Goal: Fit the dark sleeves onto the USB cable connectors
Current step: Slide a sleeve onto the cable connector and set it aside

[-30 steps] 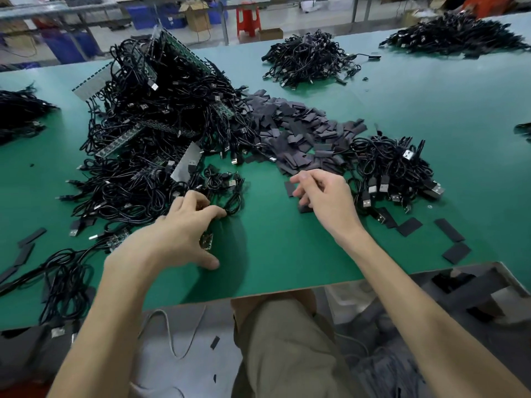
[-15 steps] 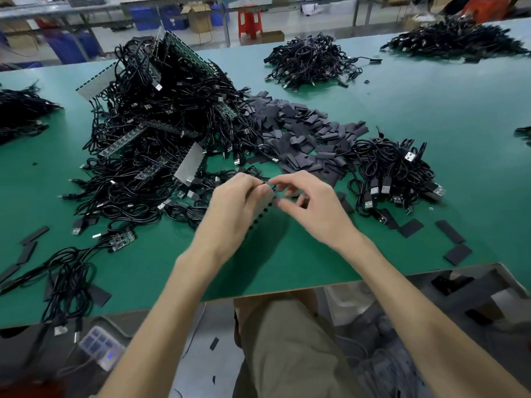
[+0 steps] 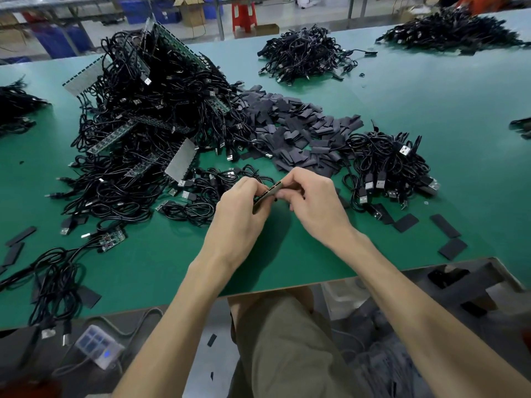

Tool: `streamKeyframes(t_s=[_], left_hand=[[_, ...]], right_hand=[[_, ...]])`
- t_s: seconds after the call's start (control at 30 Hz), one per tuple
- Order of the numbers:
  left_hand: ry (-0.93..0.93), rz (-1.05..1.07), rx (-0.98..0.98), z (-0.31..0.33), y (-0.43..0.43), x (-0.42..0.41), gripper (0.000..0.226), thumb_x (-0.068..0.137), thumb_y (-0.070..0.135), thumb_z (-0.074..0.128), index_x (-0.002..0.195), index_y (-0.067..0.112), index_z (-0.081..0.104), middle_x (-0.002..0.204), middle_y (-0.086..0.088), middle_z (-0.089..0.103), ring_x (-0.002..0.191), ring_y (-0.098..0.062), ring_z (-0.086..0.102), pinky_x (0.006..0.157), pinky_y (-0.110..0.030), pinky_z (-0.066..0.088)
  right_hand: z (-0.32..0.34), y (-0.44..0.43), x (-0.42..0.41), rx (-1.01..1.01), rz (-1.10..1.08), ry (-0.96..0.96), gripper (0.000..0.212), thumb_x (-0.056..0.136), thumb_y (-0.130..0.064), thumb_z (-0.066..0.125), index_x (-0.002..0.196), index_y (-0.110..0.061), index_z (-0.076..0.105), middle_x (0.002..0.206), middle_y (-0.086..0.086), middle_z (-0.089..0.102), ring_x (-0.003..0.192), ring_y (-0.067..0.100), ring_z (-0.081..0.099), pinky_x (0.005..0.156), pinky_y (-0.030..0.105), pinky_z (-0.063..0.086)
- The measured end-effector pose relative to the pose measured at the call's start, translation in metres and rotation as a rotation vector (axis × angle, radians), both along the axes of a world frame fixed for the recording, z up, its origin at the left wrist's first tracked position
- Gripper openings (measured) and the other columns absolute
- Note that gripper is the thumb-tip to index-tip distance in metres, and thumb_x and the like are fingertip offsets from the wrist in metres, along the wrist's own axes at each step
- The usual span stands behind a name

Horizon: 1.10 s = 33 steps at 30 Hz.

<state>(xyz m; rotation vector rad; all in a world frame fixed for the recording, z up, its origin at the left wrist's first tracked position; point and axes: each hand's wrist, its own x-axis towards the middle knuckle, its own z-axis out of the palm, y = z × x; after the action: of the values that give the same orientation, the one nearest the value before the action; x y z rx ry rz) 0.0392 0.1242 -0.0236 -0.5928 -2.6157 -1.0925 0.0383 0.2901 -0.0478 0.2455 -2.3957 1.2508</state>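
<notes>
Green matting covers a long workshop tabletop [image 3: 431, 110], with blue crates [image 3: 138, 10] and a red stool [image 3: 244, 15] beyond its far edge.

Head view: both hands meet near the front edge. The left hand [image 3: 241, 208] is curled round the lower end of a narrow green-edged circuit strip [image 3: 268, 193], and the right hand [image 3: 316, 201] pinches its upper end. From the hands, the heap of flat dark grey sleeves [image 3: 290, 130] lies at twelve o'clock. The big tangle of black USB cables [image 3: 149, 116] is at ten o'clock, and a smaller cable bundle [image 3: 388, 168] at two o'clock.

To do this step well, I judge, the left hand should hold the piece steady. The right then squeezes a sleeve's mouth open and slides it on squarely, not skewed.

Whether the right hand also holds a sleeve is hidden. The strip's own cable and plug cannot be made out either.
</notes>
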Motion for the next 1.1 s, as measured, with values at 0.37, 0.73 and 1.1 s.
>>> streamKeyframes(t_s=[0.37, 0.73, 1.1], left_hand=[[0.035, 0.022, -0.166, 0.009, -0.01, -0.006, 0.014, 0.099, 0.026, 0.067, 0.097, 0.013, 0.062, 0.097, 0.002, 0.063, 0.09, -0.022, 0.059, 0.081, -0.044, 0.051], [0.223, 0.022, -0.446, -0.008, -0.049, 0.006, 0.006, 0.101, 0.014, 0.062, 0.1, 0.01, 0.065, 0.114, 0.0, 0.065, 0.104, -0.024, 0.061, 0.073, -0.042, 0.054], [0.193, 0.111, -0.52, -0.011, -0.072, -0.043, 0.003, 0.101, 0.007, 0.059, 0.1, 0.004, 0.06, 0.106, -0.01, 0.06, 0.098, -0.032, 0.057, 0.081, -0.045, 0.048]], right_hand=[[-0.001, -0.003, 0.002, 0.014, -0.023, 0.009, 0.022, 0.096, -0.028, 0.072, 0.084, -0.019, 0.057, 0.072, -0.011, 0.057, 0.067, 0.015, 0.055, 0.065, 0.035, 0.05], [0.009, 0.009, 0.007, -0.406, -0.399, 0.009, 0.015, 0.107, -0.028, 0.051, 0.098, -0.016, 0.053, 0.076, 0.002, 0.068, 0.064, 0.013, 0.063, 0.066, 0.04, 0.051], [0.012, 0.009, 0.007, -0.601, -0.307, 0.049, 0.016, 0.108, -0.019, 0.05, 0.101, -0.005, 0.049, 0.079, -0.001, 0.068, 0.068, 0.025, 0.073, 0.059, 0.043, 0.057]])
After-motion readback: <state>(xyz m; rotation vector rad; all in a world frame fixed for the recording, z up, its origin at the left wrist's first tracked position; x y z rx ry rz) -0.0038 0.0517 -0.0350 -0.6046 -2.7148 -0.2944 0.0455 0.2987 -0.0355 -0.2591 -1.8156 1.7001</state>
